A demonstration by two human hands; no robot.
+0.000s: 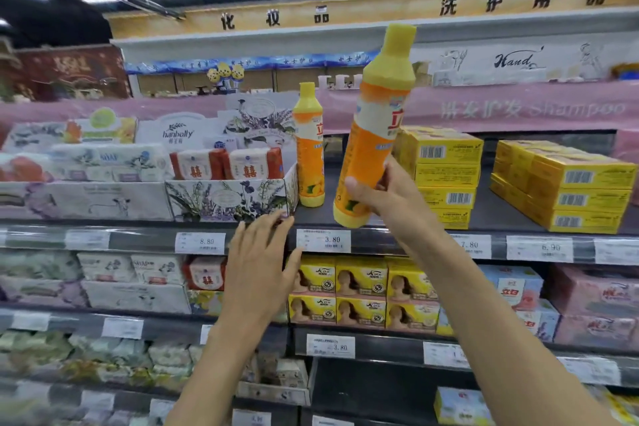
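My right hand grips the lower part of a yellow and orange bottle with a yellow cap, held tilted in the air in front of the top shelf. A second bottle of the same kind stands upright on that shelf, just left of the held one. My left hand is lower, fingers spread and relaxed, in front of the shelf edge with its price tags. It holds nothing.
Stacks of yellow soap boxes sit right of the bottles. A floral display carton with red and white soap packs stands to the left. Lower shelves hold more boxed soaps. A pink shampoo banner runs behind.
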